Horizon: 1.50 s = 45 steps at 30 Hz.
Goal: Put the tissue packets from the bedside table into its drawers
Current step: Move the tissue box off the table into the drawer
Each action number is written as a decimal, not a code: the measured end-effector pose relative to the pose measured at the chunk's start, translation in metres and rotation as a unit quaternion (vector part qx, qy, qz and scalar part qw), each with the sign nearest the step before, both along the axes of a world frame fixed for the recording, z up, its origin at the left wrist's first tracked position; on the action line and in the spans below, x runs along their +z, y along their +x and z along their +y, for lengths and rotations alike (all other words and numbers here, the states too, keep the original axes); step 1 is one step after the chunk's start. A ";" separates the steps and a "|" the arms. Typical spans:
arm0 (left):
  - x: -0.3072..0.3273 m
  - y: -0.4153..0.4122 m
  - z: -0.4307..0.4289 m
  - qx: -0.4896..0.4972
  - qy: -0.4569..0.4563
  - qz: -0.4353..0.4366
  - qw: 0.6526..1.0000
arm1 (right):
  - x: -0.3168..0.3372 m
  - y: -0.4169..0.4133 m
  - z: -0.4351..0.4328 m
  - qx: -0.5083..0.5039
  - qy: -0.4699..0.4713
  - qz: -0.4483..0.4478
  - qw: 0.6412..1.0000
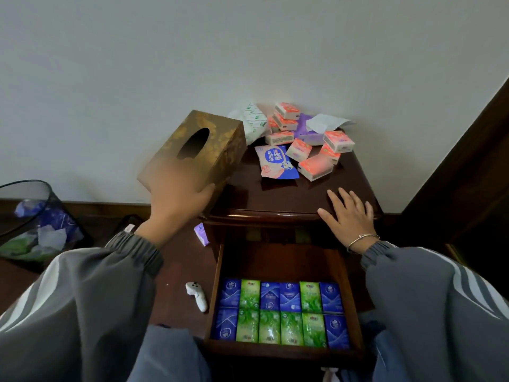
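Fingers (345, 201) of the right hand (349, 216) spread flat on the bedside table (275, 197) front edge, holding nothing. Left hand (179, 194) blurred, wrapped around the gold tissue box (192, 150), thumb on its side. 8 pink tissue packets (314, 166) heaped at the table's back right, beside 1 blue wipes pack (278, 162) and 1 green-white pack (254, 121). Open drawer (283, 260) holds 12 packets (281, 312) in 2 rows: 6 blue, 6 green.
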State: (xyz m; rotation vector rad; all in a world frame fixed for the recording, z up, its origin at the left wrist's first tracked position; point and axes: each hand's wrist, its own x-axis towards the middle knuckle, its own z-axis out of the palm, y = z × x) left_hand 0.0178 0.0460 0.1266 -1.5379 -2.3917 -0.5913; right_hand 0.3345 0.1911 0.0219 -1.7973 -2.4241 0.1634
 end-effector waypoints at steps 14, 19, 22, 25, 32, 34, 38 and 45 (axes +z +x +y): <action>-0.007 -0.105 -0.043 0.045 0.014 0.049 0.998 | 0.101 -0.179 0.043 0.245 0.242 0.039 0.938; -0.023 -0.114 -0.048 0.032 -0.006 0.048 0.998 | 0.114 -0.237 0.102 0.238 0.231 -0.203 0.921; -0.030 -0.120 -0.053 0.020 -0.019 0.037 0.999 | 0.109 -0.239 0.120 0.256 0.278 -0.271 0.885; -0.035 -0.123 -0.058 0.013 -0.028 0.033 0.999 | 0.110 -0.236 0.123 0.278 0.337 -0.338 0.834; -0.038 -0.120 -0.062 0.003 -0.033 0.018 0.999 | 0.112 -0.228 0.115 0.284 0.365 -0.350 0.815; -0.036 -0.118 -0.061 0.003 -0.031 0.012 0.999 | 0.119 -0.223 0.105 0.290 0.376 -0.295 0.829; -0.030 -0.110 -0.064 0.009 -0.004 -0.003 1.000 | 0.135 -0.213 0.088 0.233 0.314 0.012 0.920; -0.018 -0.085 -0.102 -0.023 0.061 -0.039 0.997 | 0.158 -0.110 0.002 0.158 0.236 0.464 0.839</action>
